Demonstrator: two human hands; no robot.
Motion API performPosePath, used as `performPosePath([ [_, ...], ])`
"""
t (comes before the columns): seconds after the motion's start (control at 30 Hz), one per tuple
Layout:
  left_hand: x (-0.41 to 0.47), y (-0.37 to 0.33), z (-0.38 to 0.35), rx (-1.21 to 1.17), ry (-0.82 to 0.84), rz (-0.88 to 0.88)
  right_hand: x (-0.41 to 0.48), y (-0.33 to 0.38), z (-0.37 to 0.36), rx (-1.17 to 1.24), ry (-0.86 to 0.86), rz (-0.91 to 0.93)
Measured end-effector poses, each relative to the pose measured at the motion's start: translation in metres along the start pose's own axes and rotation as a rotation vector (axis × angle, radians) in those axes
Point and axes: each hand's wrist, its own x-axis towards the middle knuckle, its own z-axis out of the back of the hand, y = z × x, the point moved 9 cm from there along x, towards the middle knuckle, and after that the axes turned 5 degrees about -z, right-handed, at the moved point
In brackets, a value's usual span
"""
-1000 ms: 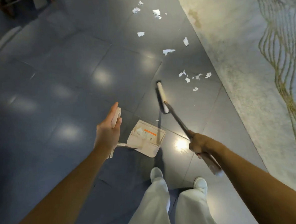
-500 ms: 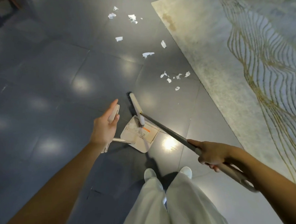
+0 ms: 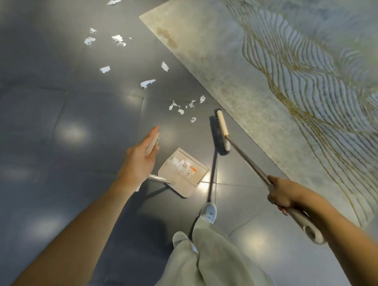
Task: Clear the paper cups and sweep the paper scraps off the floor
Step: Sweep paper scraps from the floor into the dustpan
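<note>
Grey floor (image 3: pixel 49 111): dustpan (image 3: pixel 187 189) holds paper scraps (image 3: pixel 175 161).

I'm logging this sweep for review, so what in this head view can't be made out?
Head view throughout.
Dustpan label: print too small to read.
Dustpan handle: middle hidden behind the left hand.
Paper scraps at the top edge: cut off, full count unknown.
Broom in the right hand: one view cannot show whether its head touches the floor.
Paper cups: none in frame.
</note>
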Motion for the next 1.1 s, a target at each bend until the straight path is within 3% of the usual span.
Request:
performPosePath([
  [0.2, 0.055, -0.045, -0.034, 0.104, 0.065, -0.038, 0.032, 0.005, -0.007, 0.397, 0.104, -0.062],
  [0.37, 0.083, -0.063, -0.046, 0.162, 0.094, -0.054, 0.014, 0.037, -0.042, 0.371, 0.279, -0.005],
  [0.57, 0.094, -0.057, -0.029, 0.163, 0.070, -0.049, -0.001, 0.059, -0.005, 0.354, 0.284, 0.076],
  [0.8, 0.141, -0.047, 0.029, 0.164, -0.050, -0.037, 0.009, 0.095, 0.074, 0.389, 0.118, 0.116],
  [1.1, 0.261, -0.019, 0.101, 0.111, -0.021, -0.076, 0.090, 0.224, 0.152, 0.105, -0.141, 0.055],
])
